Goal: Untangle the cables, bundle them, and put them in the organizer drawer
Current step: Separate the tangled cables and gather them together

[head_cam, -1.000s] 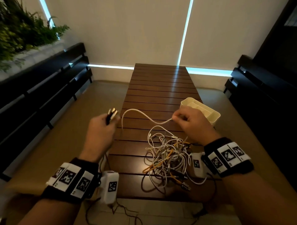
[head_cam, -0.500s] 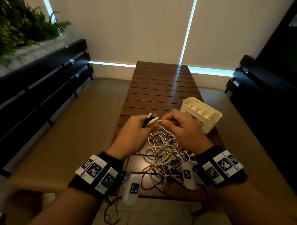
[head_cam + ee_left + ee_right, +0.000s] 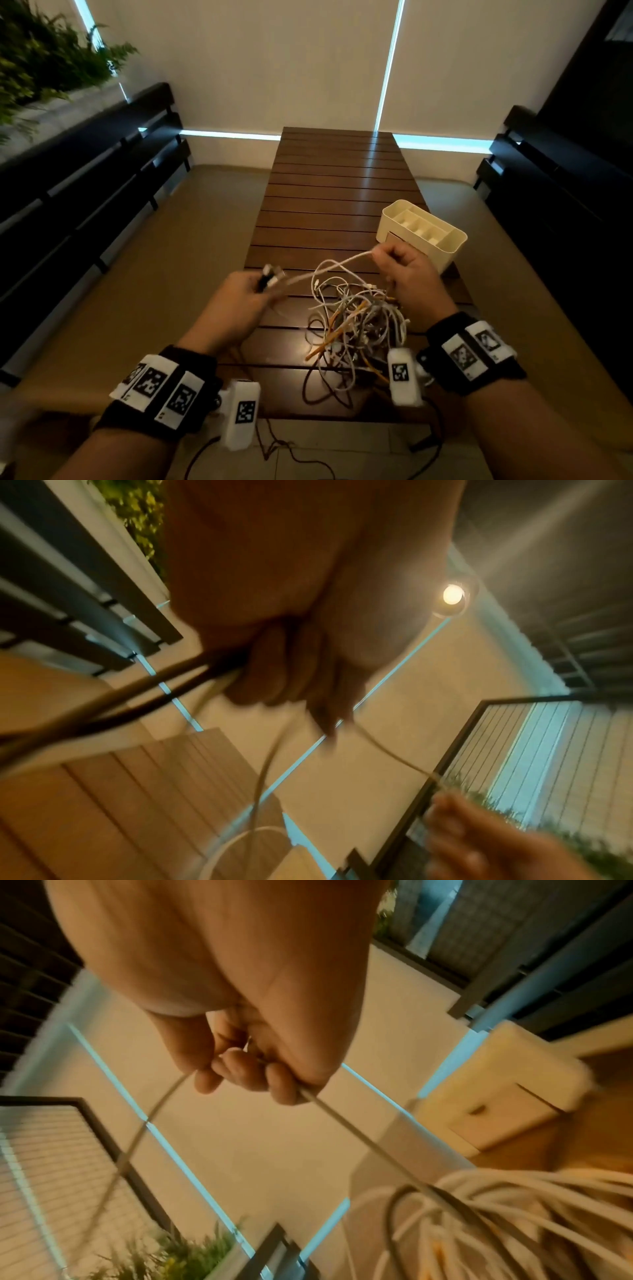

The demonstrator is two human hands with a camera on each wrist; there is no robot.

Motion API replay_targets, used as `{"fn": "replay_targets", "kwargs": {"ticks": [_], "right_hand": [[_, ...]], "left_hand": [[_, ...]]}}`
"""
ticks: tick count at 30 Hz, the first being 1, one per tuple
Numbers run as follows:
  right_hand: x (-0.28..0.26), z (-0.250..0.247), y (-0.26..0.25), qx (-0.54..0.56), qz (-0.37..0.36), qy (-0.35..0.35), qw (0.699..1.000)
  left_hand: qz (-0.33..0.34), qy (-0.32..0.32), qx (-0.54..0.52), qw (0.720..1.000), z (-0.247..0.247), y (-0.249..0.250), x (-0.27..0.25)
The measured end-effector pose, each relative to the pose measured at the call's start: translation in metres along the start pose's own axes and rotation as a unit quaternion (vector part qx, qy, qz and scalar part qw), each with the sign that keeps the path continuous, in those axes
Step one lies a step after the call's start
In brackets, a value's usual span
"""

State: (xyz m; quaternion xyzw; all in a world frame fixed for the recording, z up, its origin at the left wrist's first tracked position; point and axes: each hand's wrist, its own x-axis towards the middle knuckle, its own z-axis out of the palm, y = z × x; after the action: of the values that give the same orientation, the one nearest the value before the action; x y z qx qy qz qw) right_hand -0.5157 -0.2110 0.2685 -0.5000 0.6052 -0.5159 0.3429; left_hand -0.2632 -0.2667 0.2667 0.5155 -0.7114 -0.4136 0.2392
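A tangle of white, grey and orange cables (image 3: 356, 325) lies on the near end of the slatted wooden table (image 3: 335, 192). My left hand (image 3: 239, 301) grips a bunch of cable ends (image 3: 270, 275), dark and white, with cords trailing below it (image 3: 113, 696). My right hand (image 3: 407, 277) pinches a white cable (image 3: 335, 269) that stretches taut between both hands above the pile; in the right wrist view the cable (image 3: 346, 1126) runs through my curled fingers (image 3: 240, 1074). The cream organizer (image 3: 421, 233) with its drawer front (image 3: 493, 1118) stands just behind my right hand.
Dark slatted benches flank the table on the left (image 3: 85, 171) and right (image 3: 548, 171). A planter with green foliage (image 3: 41, 61) sits at the upper left. The far half of the table is bare wood; a lamp (image 3: 452, 596) glows overhead.
My hands, together half a second ago, have moved apart, drawing the white cable taut between them. The camera has tilted, showing more of the organizer.
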Motion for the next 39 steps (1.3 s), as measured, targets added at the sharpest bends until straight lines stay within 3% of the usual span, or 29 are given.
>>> {"fn": "replay_targets", "kwargs": {"ticks": [2, 3, 5, 8, 11, 14, 16, 19, 22, 25, 28, 30, 31, 33, 36, 39], "right_hand": [[0.007, -0.006, -0.018, -0.018, -0.058, 0.013, 0.998], [0.009, -0.006, -0.024, -0.040, -0.075, 0.009, 0.996], [0.012, -0.003, -0.028, -0.118, -0.092, -0.014, 0.989], [0.014, 0.008, -0.023, -0.191, -0.107, -0.071, 0.973], [0.013, 0.020, -0.026, -0.194, -0.145, -0.106, 0.965], [0.012, 0.022, -0.037, -0.158, -0.179, -0.086, 0.967], [0.011, 0.019, -0.038, -0.147, -0.182, -0.075, 0.969], [0.004, 0.019, -0.022, -0.122, -0.129, -0.095, 0.979], [-0.005, 0.022, 0.009, -0.118, -0.048, -0.113, 0.985], [-0.008, 0.020, 0.029, -0.114, 0.004, -0.090, 0.989], [0.000, 0.009, 0.018, -0.048, 0.008, -0.025, 0.999], [0.009, -0.001, 0.005, -0.039, -0.044, 0.018, 0.998], [0.013, -0.004, 0.001, -0.045, -0.078, 0.030, 0.995], [0.017, -0.006, -0.003, -0.079, -0.122, 0.030, 0.989], [0.015, 0.004, 0.004, -0.172, -0.111, -0.043, 0.978], [0.010, 0.017, 0.006, -0.180, -0.150, -0.085, 0.968]], "left_hand": [[-0.029, -0.085, 0.117, 0.989, -0.003, -0.002, 0.000], [-0.028, -0.077, 0.132, 0.988, -0.006, 0.002, 0.001], [-0.009, 0.001, 0.117, 0.993, -0.012, 0.015, 0.000], [0.066, 0.105, 0.042, 0.991, -0.015, 0.041, -0.005], [0.141, 0.071, 0.026, 0.987, -0.002, 0.059, -0.006], [0.174, 0.020, 0.038, 0.984, 0.013, 0.057, 0.003], [0.186, 0.031, 0.025, 0.982, 0.017, 0.056, 0.005], [0.210, 0.088, -0.014, 0.974, 0.014, 0.062, 0.002], [0.198, 0.162, -0.094, 0.962, 0.005, 0.066, 0.001], [0.151, 0.183, -0.109, 0.965, 0.001, 0.051, 0.003], [0.050, 0.100, -0.032, 0.993, 0.003, 0.021, 0.011], [-0.009, 0.015, 0.023, 1.000, 0.007, 0.012, 0.011], [-0.013, 0.006, 0.026, 1.000, 0.009, 0.010, 0.010], [0.025, 0.059, -0.014, 0.998, 0.011, 0.017, 0.006], [0.089, 0.131, -0.071, 0.985, 0.010, 0.038, 0.000], [0.108, 0.089, -0.060, 0.988, 0.019, 0.049, 0.002]]}}
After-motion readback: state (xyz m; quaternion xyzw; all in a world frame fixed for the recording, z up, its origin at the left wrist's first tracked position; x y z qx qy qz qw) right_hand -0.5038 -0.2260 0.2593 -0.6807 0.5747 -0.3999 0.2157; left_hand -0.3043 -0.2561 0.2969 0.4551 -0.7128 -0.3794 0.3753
